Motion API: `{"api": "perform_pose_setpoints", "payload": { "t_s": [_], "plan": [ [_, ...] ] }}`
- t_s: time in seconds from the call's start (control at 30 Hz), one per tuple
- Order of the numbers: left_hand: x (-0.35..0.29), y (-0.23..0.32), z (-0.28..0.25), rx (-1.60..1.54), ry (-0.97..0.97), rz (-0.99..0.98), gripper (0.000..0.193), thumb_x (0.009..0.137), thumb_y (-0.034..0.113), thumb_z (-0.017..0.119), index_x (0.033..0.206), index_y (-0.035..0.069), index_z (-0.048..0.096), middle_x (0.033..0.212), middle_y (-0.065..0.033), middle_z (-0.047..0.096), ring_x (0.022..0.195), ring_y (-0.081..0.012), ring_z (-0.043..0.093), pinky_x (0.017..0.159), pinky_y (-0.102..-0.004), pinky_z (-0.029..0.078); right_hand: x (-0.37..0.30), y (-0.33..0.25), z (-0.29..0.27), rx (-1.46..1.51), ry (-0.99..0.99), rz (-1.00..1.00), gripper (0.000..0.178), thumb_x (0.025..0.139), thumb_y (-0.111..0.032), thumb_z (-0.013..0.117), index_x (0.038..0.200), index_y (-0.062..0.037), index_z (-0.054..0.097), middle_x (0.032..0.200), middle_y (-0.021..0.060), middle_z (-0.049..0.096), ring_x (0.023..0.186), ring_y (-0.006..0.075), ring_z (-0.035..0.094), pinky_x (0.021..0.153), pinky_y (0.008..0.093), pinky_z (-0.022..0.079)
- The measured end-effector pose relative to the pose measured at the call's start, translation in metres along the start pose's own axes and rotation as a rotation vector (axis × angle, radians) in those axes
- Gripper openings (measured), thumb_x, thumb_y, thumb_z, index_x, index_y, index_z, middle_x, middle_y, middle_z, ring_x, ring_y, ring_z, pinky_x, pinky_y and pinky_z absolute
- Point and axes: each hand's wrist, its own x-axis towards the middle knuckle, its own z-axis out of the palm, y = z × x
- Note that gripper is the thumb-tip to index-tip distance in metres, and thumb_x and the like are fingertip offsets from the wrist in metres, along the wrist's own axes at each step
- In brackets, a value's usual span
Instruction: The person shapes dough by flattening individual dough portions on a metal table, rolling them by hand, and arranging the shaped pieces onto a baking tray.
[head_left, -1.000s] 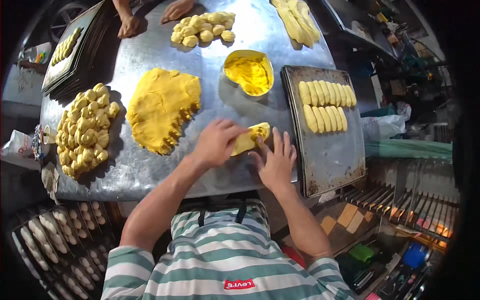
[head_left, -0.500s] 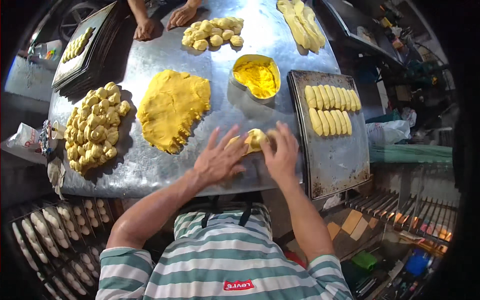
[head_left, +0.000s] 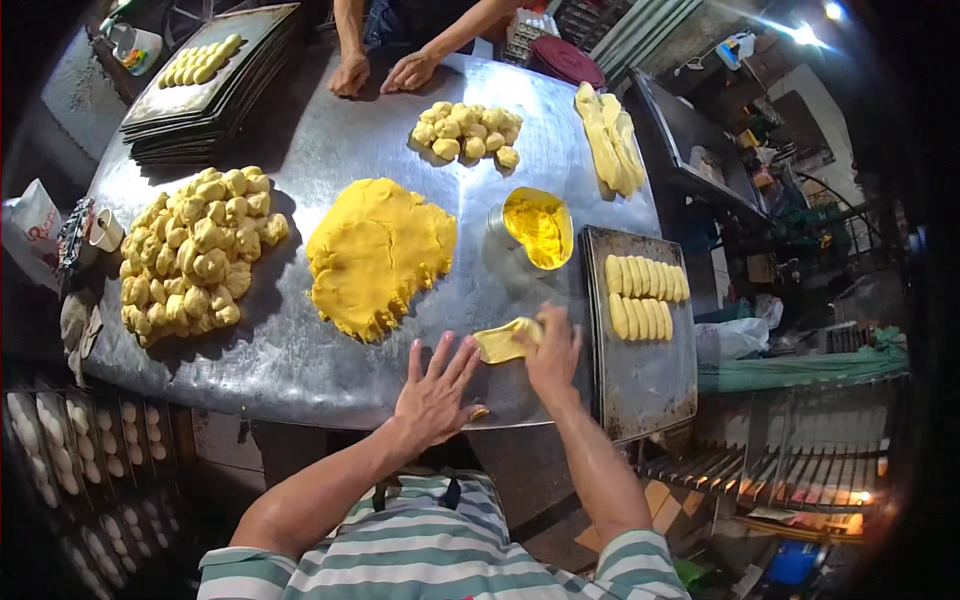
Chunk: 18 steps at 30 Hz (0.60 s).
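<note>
Note ylw paste (head_left: 537, 230) in tin (head_left: 498, 226) and, nearside of tin, L hand (head_left: 430, 402), fingers apart, R hand (head_left: 555, 358) on dough strip (head_left: 500, 342), grip unclear.

From close above the near edge of the worktop (head_left: 270, 376), a head-worn fisheye looks down and forward. Its view reaches past the far edge.

Near the left edge of the worktop (head_left: 250, 385) I see a white cup (head_left: 106, 231), a pale rag (head_left: 80, 325) hanging nearer the front corner. By the far edge I spot a round maroon object (head_left: 566, 62); past the right, green cloth (head_left: 815, 371).
</note>
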Motion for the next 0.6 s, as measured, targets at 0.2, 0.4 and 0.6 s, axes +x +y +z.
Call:
{"api": "perform_pose_setpoints", "payload": {
  "t_s": [0.2,0.4,0.6],
  "plan": [
    [0.0,0.001,0.001,-0.014,-0.036,-0.046,0.095,0.099,0.061,0.061,0.171,0.009,0.028,0.18,-0.0087,0.019,0.167,-0.0373,0.006,0.127,-0.072,0.006,0.008,0.004,-0.003,-0.032,-0.143,-0.181,0.069,0.102,-0.047,0.065,0.157,-0.0081,0.047,0.166,0.0214,0.043,0.156,0.0413,0.036,0.124,0.0642,0.025],
    [0.001,0.014,-0.004,0.015,-0.058,-0.074,0.094,0.097,0.059,0.064,0.17,0.009,0.03,0.179,-0.0103,0.021,0.166,-0.039,0.009,0.128,-0.0702,0.009,0.013,0.007,0.008,-0.203,0.306,-0.274,0.069,0.097,-0.048,0.069,0.147,-0.0029,0.055,0.155,0.0148,0.054,0.148,0.0317,0.047,0.124,0.0591,0.029],
    [-0.01,0.015,-0.01,-0.047,-0.045,-0.071,0.089,0.098,0.053,0.067,0.169,0.011,0.033,0.178,-0.0118,0.025,0.166,-0.0386,0.013,0.129,-0.0663,0.013,0.029,0.007,0.013,-0.12,0.394,-0.208,0.072,0.095,-0.043,0.075,0.149,-0.0008,0.052,0.154,0.022,0.053,0.147,0.0391,0.048,0.126,0.0592,0.027]
  ]
}}
